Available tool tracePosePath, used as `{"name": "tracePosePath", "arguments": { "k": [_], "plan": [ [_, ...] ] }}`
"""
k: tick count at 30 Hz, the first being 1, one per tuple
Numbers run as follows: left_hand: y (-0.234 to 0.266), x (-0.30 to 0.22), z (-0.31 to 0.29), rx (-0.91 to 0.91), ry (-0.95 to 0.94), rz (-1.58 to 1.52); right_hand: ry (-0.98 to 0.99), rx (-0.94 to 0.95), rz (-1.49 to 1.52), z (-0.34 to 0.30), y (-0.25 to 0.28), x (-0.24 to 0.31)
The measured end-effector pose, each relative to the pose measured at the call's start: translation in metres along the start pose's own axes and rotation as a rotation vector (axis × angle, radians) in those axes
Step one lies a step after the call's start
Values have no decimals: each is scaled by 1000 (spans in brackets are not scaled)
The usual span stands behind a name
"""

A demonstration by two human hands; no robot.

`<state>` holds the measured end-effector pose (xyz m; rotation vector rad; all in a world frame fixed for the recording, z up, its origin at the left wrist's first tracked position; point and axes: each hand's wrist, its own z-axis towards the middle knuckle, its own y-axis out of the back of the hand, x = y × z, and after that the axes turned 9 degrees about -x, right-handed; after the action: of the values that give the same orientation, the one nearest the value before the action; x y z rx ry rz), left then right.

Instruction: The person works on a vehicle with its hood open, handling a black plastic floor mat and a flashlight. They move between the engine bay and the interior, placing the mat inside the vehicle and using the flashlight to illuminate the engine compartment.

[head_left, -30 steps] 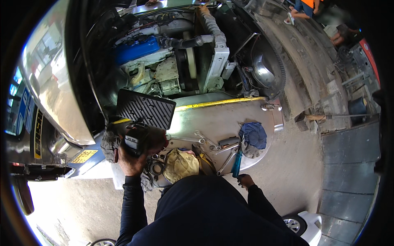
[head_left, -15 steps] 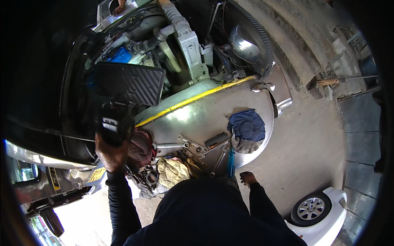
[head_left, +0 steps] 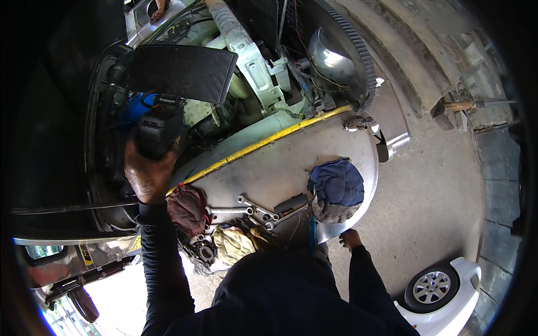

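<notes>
My left hand (head_left: 150, 168) grips a black plastic part (head_left: 185, 73), a broad flat panel with shallow ridges and a boxy end nearest my palm. It is held over the left side of an open engine bay, beside a blue cap-like piece (head_left: 139, 106). My fingers are partly hidden behind the boxy end. My right hand (head_left: 351, 239) hangs low beside the fender's (head_left: 269, 157) rounded edge, its fingers loosely curled and nothing visible in them. Nearest to it are a blue screwdriver handle (head_left: 312, 235) and a dark blue cloth cap (head_left: 337, 185) on the fender.
Wrenches (head_left: 258, 208), a dark-handled tool (head_left: 291, 203), a maroon rag (head_left: 186, 210) and a yellowish rag (head_left: 232, 243) lie on the fender. A yellow strip (head_left: 263, 141) edges the bay. A white car's wheel (head_left: 431, 287) is at lower right. Another person's hand (head_left: 158, 14) shows at the top.
My left hand has moved forward, carrying the black plastic part farther over the engine bay. My right hand has shifted slightly to the right.
</notes>
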<state>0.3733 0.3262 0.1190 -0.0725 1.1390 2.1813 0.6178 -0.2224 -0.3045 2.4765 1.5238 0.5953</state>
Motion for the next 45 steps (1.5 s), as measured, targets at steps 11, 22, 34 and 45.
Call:
{"name": "tracePosePath", "arguments": {
  "k": [11, 22, 34, 45],
  "plan": [
    [9, 25, 67, -132, 10, 155, 166, 27, -40, 16, 1, 12],
    [35, 37, 40, -147, 66, 86, 35, -36, 49, -31, 5, 16],
    [82, 91, -157, 41, 272, -102, 48, -75, -82, -63, 6, 8],
    [82, 129, -256, -51, 483, -194, 131, -88, -169, -99, 3, 44]
  ]
}}
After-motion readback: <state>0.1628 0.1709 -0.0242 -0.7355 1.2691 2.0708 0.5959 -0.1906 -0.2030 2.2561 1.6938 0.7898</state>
